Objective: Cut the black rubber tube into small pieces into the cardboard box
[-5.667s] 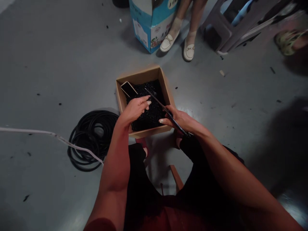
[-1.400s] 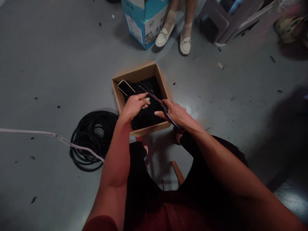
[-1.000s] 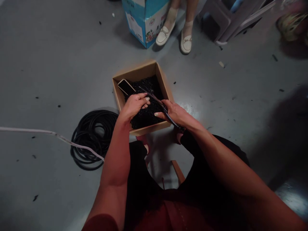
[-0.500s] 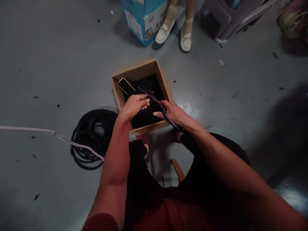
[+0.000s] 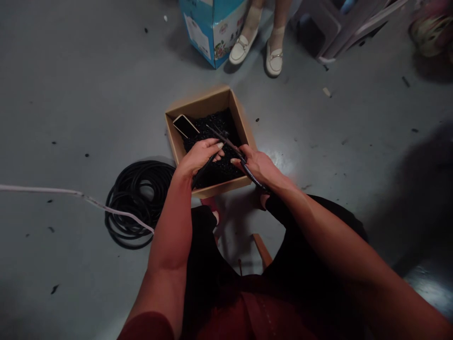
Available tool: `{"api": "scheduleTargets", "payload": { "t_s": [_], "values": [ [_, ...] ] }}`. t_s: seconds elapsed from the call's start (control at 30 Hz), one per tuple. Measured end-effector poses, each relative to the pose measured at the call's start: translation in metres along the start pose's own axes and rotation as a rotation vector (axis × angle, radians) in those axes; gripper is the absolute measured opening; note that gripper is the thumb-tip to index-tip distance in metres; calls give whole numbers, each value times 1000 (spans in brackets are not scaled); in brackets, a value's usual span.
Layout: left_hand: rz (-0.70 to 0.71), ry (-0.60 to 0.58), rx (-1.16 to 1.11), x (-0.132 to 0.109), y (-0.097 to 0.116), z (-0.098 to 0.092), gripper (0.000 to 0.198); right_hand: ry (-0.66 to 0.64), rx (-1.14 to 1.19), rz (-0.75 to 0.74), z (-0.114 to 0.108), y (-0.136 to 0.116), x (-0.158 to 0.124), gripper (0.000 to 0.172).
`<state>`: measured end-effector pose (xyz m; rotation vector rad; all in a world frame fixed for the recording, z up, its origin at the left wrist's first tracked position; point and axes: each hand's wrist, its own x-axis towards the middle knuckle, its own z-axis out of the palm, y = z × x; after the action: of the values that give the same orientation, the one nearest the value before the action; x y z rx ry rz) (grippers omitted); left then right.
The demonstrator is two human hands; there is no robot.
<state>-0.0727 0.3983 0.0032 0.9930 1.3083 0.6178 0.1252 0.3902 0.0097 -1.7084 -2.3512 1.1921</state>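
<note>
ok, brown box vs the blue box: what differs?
Surface: the brown box looks plain; the blue box carries printing.
Top: the brown box is open, with black pieces inside; the blue box's top is cut off by the frame.
Place: the brown box is nearer the left hand; the blue box is beside white shoes.
Both rest on the floor.

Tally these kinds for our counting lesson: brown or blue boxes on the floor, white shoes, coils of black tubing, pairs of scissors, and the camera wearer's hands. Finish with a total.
Boxes: 2 (brown box, blue box)
White shoes: 2
Coil of black tubing: 1
Scissors: 1
Hands: 2 (left hand, right hand)
Total: 8
</note>
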Motion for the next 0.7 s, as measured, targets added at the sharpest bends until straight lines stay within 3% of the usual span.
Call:
{"api": "scheduleTargets", "payload": {
  "t_s": [0.37,0.7],
  "values": [
    [1,-17,59,-2,1,-2,24,6,-38,18,-3,2,-1,33],
    [-143,4,280,4,-19,-11,24,-78,-127,75,24,6,2,36]
  ]
}}
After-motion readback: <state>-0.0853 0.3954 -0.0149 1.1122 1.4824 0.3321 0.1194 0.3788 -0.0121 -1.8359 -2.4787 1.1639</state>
